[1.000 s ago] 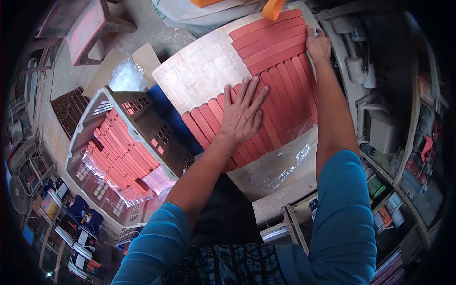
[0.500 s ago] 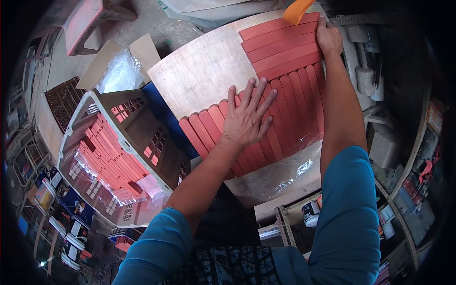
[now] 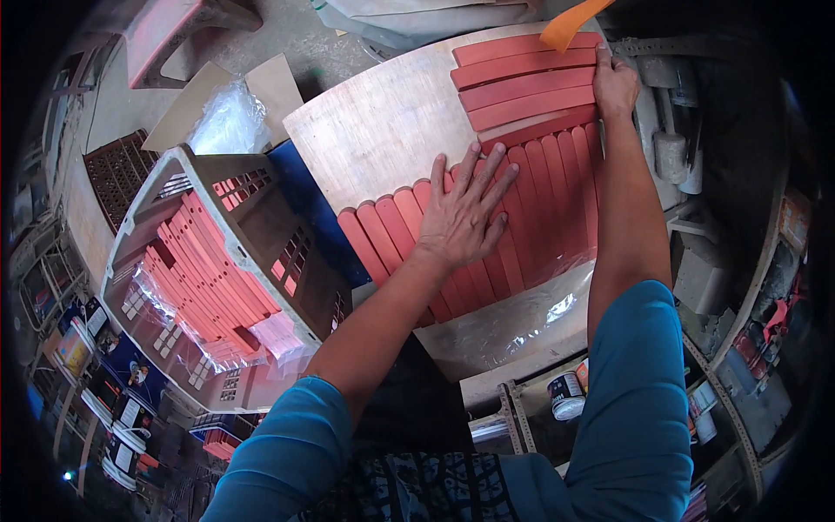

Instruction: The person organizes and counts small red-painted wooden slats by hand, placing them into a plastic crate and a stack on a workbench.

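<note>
My left hand [image 3: 457,222] lies flat with fingers spread on a row of red slats with rounded ends [image 3: 389,228], set side by side on a pale wooden board [image 3: 370,122]. Several more red slats [image 3: 526,83] lie crosswise above that row, with narrow gaps between some of them. At their right ends, near the board's upper right corner, my right hand [image 3: 616,85] has its fingers curled against the slats; its thumb is hidden. An orange strip [image 3: 574,24] hangs over the topmost slat.
On the left, a grey plastic crate [image 3: 228,252] lies tipped on its side with red slats inside. Behind it sits a cardboard box [image 3: 270,87] with clear plastic. Clear plastic film [image 3: 531,313] lies along the board's near edge. A labelled can [image 3: 567,396] stands below.
The crosswise slats have shifted, and gaps now show between them. My right hand remains at their right ends, and my left hand still presses flat on the row. The camera view has moved slightly.
</note>
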`<state>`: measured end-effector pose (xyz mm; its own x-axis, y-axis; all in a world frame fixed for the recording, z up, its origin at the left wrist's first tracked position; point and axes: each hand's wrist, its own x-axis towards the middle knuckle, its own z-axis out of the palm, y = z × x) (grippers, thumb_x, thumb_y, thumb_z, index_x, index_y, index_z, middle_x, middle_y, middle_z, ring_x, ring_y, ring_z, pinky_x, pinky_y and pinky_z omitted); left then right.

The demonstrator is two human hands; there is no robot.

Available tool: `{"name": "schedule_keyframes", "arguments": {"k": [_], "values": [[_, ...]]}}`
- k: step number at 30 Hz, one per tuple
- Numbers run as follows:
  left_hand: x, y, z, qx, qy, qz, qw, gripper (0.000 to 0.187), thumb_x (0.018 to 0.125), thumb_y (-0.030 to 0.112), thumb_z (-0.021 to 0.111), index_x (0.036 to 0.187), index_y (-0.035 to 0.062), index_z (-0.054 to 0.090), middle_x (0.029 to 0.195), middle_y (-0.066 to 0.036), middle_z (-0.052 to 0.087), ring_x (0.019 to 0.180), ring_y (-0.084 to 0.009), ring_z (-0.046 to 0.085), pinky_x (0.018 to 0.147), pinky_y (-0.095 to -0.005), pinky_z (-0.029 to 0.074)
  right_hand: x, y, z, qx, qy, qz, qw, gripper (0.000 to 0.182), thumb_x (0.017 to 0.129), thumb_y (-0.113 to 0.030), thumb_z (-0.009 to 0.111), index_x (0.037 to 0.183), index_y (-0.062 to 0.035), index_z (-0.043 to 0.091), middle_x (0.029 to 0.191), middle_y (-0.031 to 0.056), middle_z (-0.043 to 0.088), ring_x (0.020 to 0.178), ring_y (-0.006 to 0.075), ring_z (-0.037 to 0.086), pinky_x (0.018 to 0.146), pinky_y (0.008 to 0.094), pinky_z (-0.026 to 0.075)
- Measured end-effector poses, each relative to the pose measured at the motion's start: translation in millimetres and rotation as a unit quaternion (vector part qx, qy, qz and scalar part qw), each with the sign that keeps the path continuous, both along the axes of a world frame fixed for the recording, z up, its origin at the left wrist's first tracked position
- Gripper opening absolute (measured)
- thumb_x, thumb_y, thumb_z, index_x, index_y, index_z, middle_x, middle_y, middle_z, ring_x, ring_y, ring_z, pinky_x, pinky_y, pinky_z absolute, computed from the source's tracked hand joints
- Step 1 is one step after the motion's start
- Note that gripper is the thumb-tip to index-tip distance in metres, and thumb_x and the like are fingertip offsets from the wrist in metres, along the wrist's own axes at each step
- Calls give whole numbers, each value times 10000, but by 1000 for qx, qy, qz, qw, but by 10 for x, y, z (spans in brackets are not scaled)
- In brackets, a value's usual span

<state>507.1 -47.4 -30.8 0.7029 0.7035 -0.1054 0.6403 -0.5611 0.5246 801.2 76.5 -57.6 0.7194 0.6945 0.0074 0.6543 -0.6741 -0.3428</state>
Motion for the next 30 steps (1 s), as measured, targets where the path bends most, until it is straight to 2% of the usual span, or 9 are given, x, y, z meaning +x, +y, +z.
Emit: {"name": "schedule_keyframes", "arguments": {"k": [5,8,11,12,15,18,23,27,30], "values": [[-26,0,35,-18,-29,13,999,595,797,275,471,1357,133,332,1457,-66,212,1345,-316,152,1041,-560,120,-44,0,170,78,18,0,997,570,800,-539,493,819,4,668,867,247,628,915,393,578,849,421,418],[-89,16,94,-33,-100,32,994,573,758,171,504,1310,79,379,1429,-85,273,1330,-327,189,1051,-514,159,-76,-11,334,79,31,-6,996,575,788,-523,559,873,36,662,834,193,653,826,273,617,798,346,442],[-158,-8,197,-56,-207,71,974,522,717,87,525,1230,41,437,1384,-115,342,1299,-336,254,1052,-463,203,-186,-74,500,174,105,-14,979,530,762,-506,594,810,17,669,781,213,640,776,287,615,775,359,450],[-185,-26,255,-69,-231,89,966,497,717,78,524,1206,34,448,1367,-127,359,1288,-339,273,1049,-453,215,-216,-93,539,204,109,-18,973,509,759,-486,622,830,16,673,746,183,642,729,218,603,738,332,453],[-309,-115,453,-104,-291,144,940,439,712,47,517,1147,16,470,1322,-164,392,1253,-359,323,1038,-438,249,-174,-175,682,187,109,-18,976,497,776,-475,619,846,13,678,742,156,650,698,183,578,712,325,449],[-519,-277,662,-142,-311,209,916,407,710,5,498,1115,3,467,1292,-199,395,1223,-385,346,1024,-452,275,-328,-289,914,259,92,36,961,438,817,-418,608,865,12,678,731,107,649,671,126,542,679,289,444],[-992,-486,1118,-232,-351,280,863,381,752,47,492,1131,8,489,1270,-177,449,1204,-309,408,1020,-384,276,-547,-601,1363,301,267,12,915,315,867,-279,594,972,13,652,822,22,638,707,65,527,657,204,426],[-1363,-307,1651,-304,-467,332,761,397,774,59,465,1166,1,479,1269,-156,461,1207,-248,408,1017,-356,272,-772,-1073,1899,238,227,68,942,330,894,-310,545,918,8,629,772,31,589,705,73,501,635,219,415],[-1734,77,2039,-313,-441,225,810,485,799,233,490,1228,10,447,1285,-169,445,1221,-277,393,997,-363,300,-1224,-1446,2413,200,279,135,930,307,917,-271,494,806,-2,591,727,17,550,685,65,474,618,223,395]]}}
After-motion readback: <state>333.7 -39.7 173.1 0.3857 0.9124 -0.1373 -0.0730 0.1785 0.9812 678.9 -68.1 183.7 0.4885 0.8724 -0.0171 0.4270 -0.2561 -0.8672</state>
